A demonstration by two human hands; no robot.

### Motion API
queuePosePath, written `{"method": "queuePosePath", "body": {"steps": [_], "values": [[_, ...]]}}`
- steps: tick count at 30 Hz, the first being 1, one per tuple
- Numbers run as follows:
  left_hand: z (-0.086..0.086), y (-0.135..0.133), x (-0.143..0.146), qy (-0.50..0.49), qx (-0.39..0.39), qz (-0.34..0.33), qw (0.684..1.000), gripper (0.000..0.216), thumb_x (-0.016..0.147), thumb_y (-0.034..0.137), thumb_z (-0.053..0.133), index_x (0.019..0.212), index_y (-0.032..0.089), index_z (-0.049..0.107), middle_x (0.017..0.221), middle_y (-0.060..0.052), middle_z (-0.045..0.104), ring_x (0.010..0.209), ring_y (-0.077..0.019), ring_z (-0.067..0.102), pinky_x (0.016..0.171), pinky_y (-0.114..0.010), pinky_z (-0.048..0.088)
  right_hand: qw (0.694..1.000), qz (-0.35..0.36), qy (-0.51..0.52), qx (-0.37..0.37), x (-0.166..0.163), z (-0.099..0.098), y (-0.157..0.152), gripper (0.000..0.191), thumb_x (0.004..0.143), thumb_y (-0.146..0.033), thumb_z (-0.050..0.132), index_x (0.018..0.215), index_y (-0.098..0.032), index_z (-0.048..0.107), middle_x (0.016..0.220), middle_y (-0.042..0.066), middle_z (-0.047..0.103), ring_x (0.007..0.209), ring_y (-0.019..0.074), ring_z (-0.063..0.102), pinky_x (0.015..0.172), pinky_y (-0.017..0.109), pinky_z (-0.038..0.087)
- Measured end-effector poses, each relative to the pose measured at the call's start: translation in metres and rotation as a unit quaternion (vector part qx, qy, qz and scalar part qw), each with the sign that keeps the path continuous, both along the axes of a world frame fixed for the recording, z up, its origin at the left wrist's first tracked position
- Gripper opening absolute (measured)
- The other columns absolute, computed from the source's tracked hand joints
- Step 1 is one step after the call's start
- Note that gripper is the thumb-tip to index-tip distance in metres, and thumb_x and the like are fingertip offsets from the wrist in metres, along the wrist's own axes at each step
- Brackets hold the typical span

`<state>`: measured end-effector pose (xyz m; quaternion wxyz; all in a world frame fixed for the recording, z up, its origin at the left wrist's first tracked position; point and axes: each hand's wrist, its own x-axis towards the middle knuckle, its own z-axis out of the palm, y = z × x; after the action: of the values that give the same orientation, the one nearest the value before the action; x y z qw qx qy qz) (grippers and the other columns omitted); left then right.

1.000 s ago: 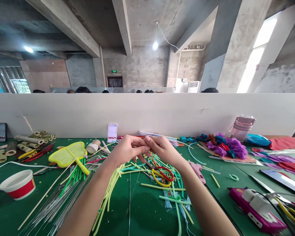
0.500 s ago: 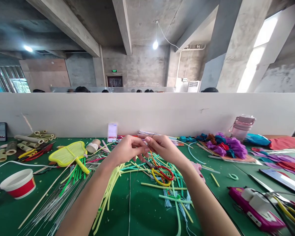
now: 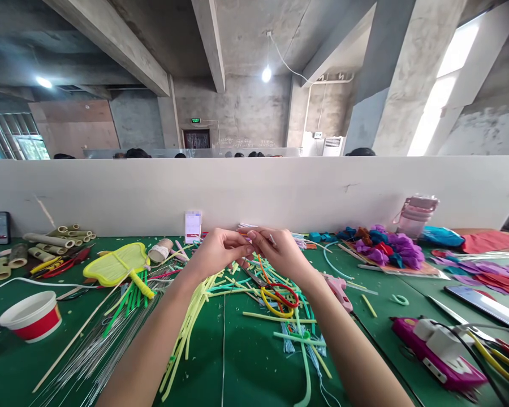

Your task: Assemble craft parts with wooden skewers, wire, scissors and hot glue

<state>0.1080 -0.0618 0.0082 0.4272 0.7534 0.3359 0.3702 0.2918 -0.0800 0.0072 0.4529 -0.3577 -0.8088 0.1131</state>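
Note:
My left hand (image 3: 224, 249) and my right hand (image 3: 275, 249) meet above the middle of the table, fingertips touching or nearly so. Both are closed in a pinch. What lies between the fingers is too small to name; a thin pale sliver shows by the right fingers. Below them are scissors (image 3: 280, 299) with red and yellow handles, lying on a heap of green and orange strips. Pale yellow-green strips (image 3: 194, 322) fan out under my left wrist. Blue tassels (image 3: 288, 339) lie near my right forearm.
On the left are a yellow wing-shaped piece (image 3: 117, 264), metal wires (image 3: 106, 345), a paper cup (image 3: 30, 316) and bamboo tubes (image 3: 53, 242). To the right sit a pink glue gun (image 3: 339, 291), purple fabric pieces (image 3: 401, 251) and a magenta power strip (image 3: 439, 353). A white partition (image 3: 254, 192) stands behind.
Both hands have risen slightly and stay together. My right hand has turned a little, its fingers now curling more over the left fingertips. The view has shifted slightly.

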Motion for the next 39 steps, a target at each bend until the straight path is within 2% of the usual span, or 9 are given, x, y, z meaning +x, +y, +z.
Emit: {"method": "queuePosePath", "body": {"steps": [3, 11, 13, 15, 18, 22, 27, 32, 39], "values": [[0.000, 0.000, 0.000, 0.002, 0.010, -0.001, 1.000, 0.034, 0.079, 0.047, 0.075, 0.088, 0.014, 0.074, 0.085, -0.009, 0.077, 0.067, -0.0173, 0.070, 0.048, -0.021, 0.042, 1.000, -0.016, -0.007, -0.012, 0.002, 0.000, 0.001, 0.046, 0.102, -0.044, 0.044, 0.098, -0.013, 0.077, 0.064, 0.003, 0.063, 0.057, 0.0123, 0.049, 0.055, 0.025, 0.037], [0.000, 0.000, 0.001, -0.001, 0.037, -0.015, 0.999, 0.031, 0.086, 0.045, 0.070, 0.087, 0.014, 0.074, 0.082, -0.008, 0.076, 0.066, -0.0143, 0.068, 0.058, -0.023, 0.047, 0.999, -0.023, 0.027, -0.014, 0.006, 0.004, -0.002, 0.046, 0.102, -0.046, 0.044, 0.118, -0.014, 0.073, 0.064, 0.001, 0.063, 0.056, 0.0118, 0.053, 0.057, 0.024, 0.040], [0.000, -0.001, 0.001, 0.000, 0.039, -0.014, 0.999, 0.031, 0.085, 0.045, 0.071, 0.086, 0.014, 0.073, 0.080, -0.007, 0.075, 0.063, -0.0134, 0.067, 0.056, -0.022, 0.046, 0.999, -0.027, 0.020, -0.010, 0.008, 0.002, 0.000, 0.044, 0.101, -0.046, 0.047, 0.111, -0.014, 0.075, 0.064, 0.001, 0.064, 0.056, 0.0122, 0.055, 0.057, 0.024, 0.041], [0.001, -0.001, 0.002, 0.004, 0.035, -0.003, 0.999, 0.031, 0.085, 0.045, 0.071, 0.085, 0.014, 0.073, 0.079, -0.007, 0.075, 0.060, -0.0131, 0.067, 0.054, -0.021, 0.045, 0.999, -0.040, 0.006, 0.014, 0.009, 0.001, 0.002, 0.042, 0.101, -0.044, 0.046, 0.092, -0.015, 0.076, 0.064, 0.002, 0.065, 0.057, 0.0125, 0.057, 0.059, 0.025, 0.042], [0.000, 0.001, 0.003, 0.013, 0.029, 0.023, 0.999, 0.033, 0.085, 0.046, 0.069, 0.085, 0.013, 0.073, 0.079, -0.008, 0.075, 0.059, -0.0139, 0.067, 0.050, -0.021, 0.042, 0.995, -0.057, -0.028, 0.072, 0.010, -0.002, 0.005, 0.041, 0.103, -0.036, 0.044, 0.076, -0.016, 0.069, 0.068, 0.004, 0.067, 0.061, 0.0132, 0.059, 0.062, 0.025, 0.042], [-0.004, 0.006, 0.003, 0.010, 0.071, 0.051, 0.996, 0.032, 0.086, 0.046, 0.066, 0.085, 0.015, 0.074, 0.078, -0.006, 0.075, 0.062, -0.0161, 0.069, 0.055, -0.023, 0.048, 0.989, -0.076, -0.059, 0.111, 0.005, -0.005, 0.009, 0.036, 0.103, -0.032, 0.042, 0.085, -0.017, 0.069, 0.072, 0.006, 0.068, 0.062, 0.0150, 0.060, 0.063, 0.026, 0.043], [-0.006, 0.010, 0.002, 0.022, 0.150, 0.084, 0.985, 0.034, 0.087, 0.048, 0.065, 0.083, 0.017, 0.076, 0.075, -0.005, 0.074, 0.066, -0.0185, 0.069, 0.062, -0.026, 0.051, 0.992, -0.076, -0.045, 0.089, 0.005, -0.006, 0.012, 0.026, 0.101, -0.034, 0.051, 0.100, -0.020, 0.073, 0.084, 0.006, 0.075, 0.071, 0.0173, 0.066, 0.068, 0.027, 0.046], [-0.007, 0.011, 0.002, 0.030, 0.151, 0.087, 0.984, 0.034, 0.086, 0.049, 0.066, 0.091, 0.017, 0.077, 0.078, -0.007, 0.076, 0.070, -0.0201, 0.070, 0.065, -0.027, 0.052, 0.986, -0.106, -0.069, 0.109, 0.010, -0.005, 0.010, 0.023, 0.099, -0.028, 0.054, 0.096, -0.019, 0.075, 0.081, 0.006, 0.075, 0.068, 0.0171, 0.066, 0.065, 0.027, 0.044], [-0.006, 0.009, 0.000, 0.057, 0.171, 0.114, 0.977, 0.034, 0.088, 0.048, 0.062, 0.086, 0.017, 0.077, 0.069, -0.005, 0.073, 0.065, -0.0194, 0.068, 0.063, -0.026, 0.049, 0.958, -0.180, -0.106, 0.197, 0.004, -0.010, 0.011, 0.026, 0.100, -0.027, 0.050, 0.093, -0.019, 0.074, 0.083, 0.008, 0.076, 0.072, 0.0193, 0.066, 0.065, 0.028, 0.043]]}}
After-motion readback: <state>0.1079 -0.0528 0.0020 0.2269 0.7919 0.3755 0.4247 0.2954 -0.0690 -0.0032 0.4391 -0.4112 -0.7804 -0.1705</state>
